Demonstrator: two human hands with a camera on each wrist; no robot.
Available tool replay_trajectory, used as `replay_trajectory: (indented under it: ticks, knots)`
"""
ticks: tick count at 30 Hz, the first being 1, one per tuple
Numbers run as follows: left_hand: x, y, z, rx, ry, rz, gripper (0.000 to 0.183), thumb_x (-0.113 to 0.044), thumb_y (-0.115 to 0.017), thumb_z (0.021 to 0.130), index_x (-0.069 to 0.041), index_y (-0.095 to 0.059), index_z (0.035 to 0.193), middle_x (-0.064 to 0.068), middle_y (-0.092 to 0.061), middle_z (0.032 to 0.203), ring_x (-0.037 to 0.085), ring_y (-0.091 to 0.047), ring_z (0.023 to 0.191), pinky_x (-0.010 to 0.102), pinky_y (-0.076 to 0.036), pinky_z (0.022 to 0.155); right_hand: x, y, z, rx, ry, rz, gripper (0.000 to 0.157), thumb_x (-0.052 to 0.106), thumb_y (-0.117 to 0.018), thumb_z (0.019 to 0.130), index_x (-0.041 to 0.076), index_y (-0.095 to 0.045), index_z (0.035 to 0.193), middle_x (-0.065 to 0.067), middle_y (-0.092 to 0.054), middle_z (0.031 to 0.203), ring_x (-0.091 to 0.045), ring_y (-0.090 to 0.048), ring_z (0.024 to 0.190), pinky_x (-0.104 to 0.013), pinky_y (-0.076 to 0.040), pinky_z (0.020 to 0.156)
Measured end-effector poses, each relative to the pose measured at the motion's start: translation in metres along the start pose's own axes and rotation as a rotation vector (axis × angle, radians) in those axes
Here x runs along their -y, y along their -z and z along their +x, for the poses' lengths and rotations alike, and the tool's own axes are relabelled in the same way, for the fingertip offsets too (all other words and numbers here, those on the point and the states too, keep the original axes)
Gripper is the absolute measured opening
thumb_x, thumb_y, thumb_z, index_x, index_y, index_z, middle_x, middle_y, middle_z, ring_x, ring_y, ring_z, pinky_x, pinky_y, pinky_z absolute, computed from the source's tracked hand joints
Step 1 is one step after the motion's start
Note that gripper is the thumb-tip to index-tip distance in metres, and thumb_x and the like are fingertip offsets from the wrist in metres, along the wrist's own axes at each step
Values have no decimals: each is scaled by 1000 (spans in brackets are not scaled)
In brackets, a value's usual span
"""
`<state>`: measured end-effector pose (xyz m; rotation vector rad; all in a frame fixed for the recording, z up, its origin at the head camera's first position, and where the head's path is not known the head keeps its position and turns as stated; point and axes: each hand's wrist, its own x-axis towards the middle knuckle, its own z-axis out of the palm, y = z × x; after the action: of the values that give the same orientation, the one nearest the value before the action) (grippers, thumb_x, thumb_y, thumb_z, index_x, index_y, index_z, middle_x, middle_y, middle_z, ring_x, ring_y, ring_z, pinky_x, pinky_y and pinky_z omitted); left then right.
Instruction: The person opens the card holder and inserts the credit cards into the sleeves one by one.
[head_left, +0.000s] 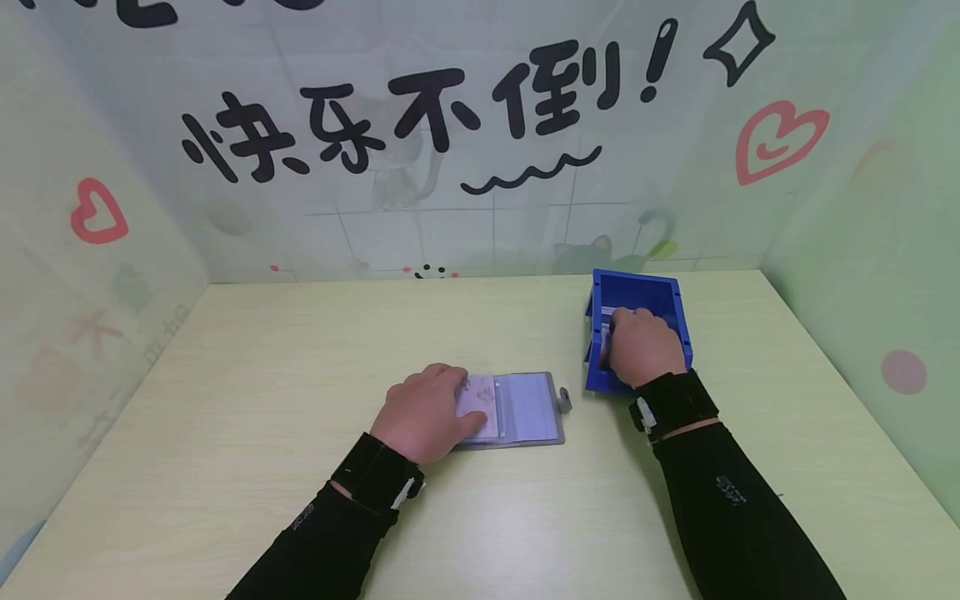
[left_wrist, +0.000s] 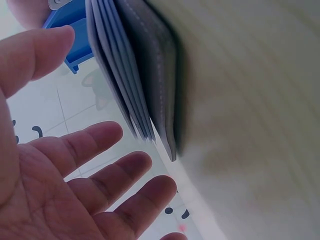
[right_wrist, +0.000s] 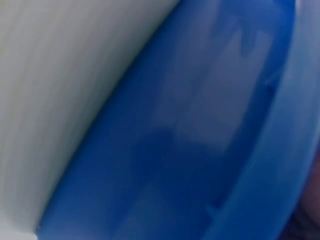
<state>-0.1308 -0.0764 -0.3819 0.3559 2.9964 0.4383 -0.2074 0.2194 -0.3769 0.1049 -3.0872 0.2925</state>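
Observation:
A small grey card holder [head_left: 528, 408] lies spread on the table, with clear sleeves and a snap tab [head_left: 564, 400] at its right edge. My left hand [head_left: 427, 412] is at its left half, thumb over a pale pink printed card [head_left: 480, 400]. The left wrist view shows that hand's fingers [left_wrist: 102, 135] apart and loosely extended beside the stacked sleeves [left_wrist: 117, 70]. My right hand [head_left: 647, 346] reaches down into a blue plastic bin [head_left: 637, 287], its fingertips hidden; I cannot tell what they hold. Pale cards [head_left: 606, 333] show along the bin's left inside wall.
The pale wooden table [head_left: 300, 350] meets a printed backdrop [head_left: 450, 242] behind, with printed side panels left and right. The bin stands at the back right, a short way from the card holder. Its blue wall [right_wrist: 165, 120] fills most of the right wrist view.

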Motion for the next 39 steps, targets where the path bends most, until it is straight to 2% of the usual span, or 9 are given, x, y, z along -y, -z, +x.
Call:
replay_trajectory:
  ticks: [8, 16, 26, 30, 34, 39]
  knots:
    - [-1, 0, 0, 0, 4, -1, 65, -47, -75, 94, -6, -63, 143, 13, -64, 143, 30, -63, 105, 53, -53, 96, -2, 0, 5, -5, -9, 35, 20, 7, -55, 103, -5, -68, 112, -26, -70, 104, -42, -69, 92, -60, -59, 83]
    - [-1, 1, 0, 1, 6, 0, 65, -47, -75, 94, -6, -62, 143, 13, -63, 144, 31, -63, 106, 54, -53, 97, -4, 13, 2, 105, -30, 236, 24, 5, -53, 104, -2, -68, 121, -26, -71, 121, -39, -68, 102, -55, -59, 88]
    - [0, 1, -1, 1, 7, -6, 65, -47, -75, 94, -6, -63, 143, 13, -64, 143, 30, -63, 106, 54, -53, 98, 1, 22, -3, 62, 15, 208, 25, 6, -53, 105, -1, -75, 116, -25, -74, 119, -40, -70, 105, -56, -60, 90]
    - [0, 1, -1, 3, 7, -5, 65, -47, -74, 94, -6, -62, 143, 13, -64, 143, 30, -63, 106, 54, -53, 97, 1, 24, -4, 47, 12, 206, 24, 7, -54, 104, -2, -75, 112, -24, -75, 113, -38, -69, 97, -53, -60, 84]
    - [-1, 1, -1, 0, 3, -1, 65, -47, -74, 94, -6, -62, 143, 13, -64, 143, 30, -63, 105, 54, -53, 96, -1, 27, -4, 48, -6, 238, 24, 11, -53, 104, -4, -71, 108, -22, -72, 104, -34, -65, 85, -44, -56, 72]
    - [-1, 2, -1, -2, 2, -1, 65, -47, -74, 94, -6, -62, 143, 14, -64, 143, 30, -63, 104, 54, -53, 96, -1, 38, -5, 63, -34, 279, 28, 16, -49, 107, -4, -68, 111, -21, -69, 106, -32, -62, 84, -38, -52, 68]
